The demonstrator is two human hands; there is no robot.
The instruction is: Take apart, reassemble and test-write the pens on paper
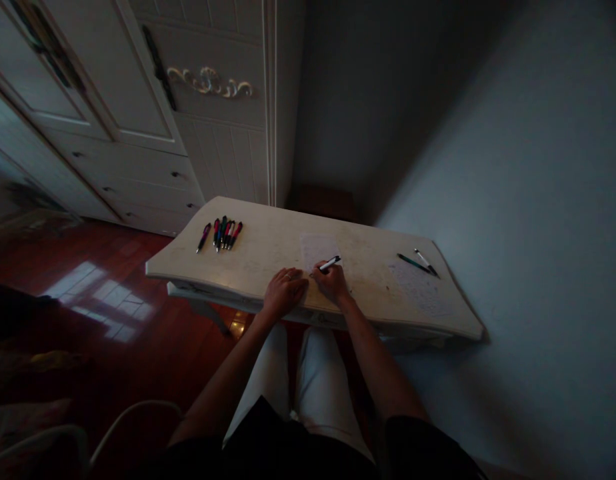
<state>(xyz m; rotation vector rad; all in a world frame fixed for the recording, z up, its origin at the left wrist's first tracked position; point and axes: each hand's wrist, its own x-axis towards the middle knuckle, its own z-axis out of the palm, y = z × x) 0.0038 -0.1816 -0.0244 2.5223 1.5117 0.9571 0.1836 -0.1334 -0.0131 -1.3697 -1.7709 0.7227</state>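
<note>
My right hand (332,283) is closed around a white pen (330,264) with a dark end. The pen slants over the lower part of a pale sheet of paper (318,245) on the white table. Just left of the sheet, my left hand (285,291) lies on the table's front edge, wearing a ring. Its fingers rest on the surface, holding nothing that I can see. Any writing on the sheet is too faint to read.
Several coloured pens (225,235) lie bunched at the left of the white table (268,233). On its right are a written-on sheet (421,290), a dark green pen (413,263) and a white-and-black pen (427,262). A white wardrobe (223,147) stands behind; a wall (538,200) borders the right.
</note>
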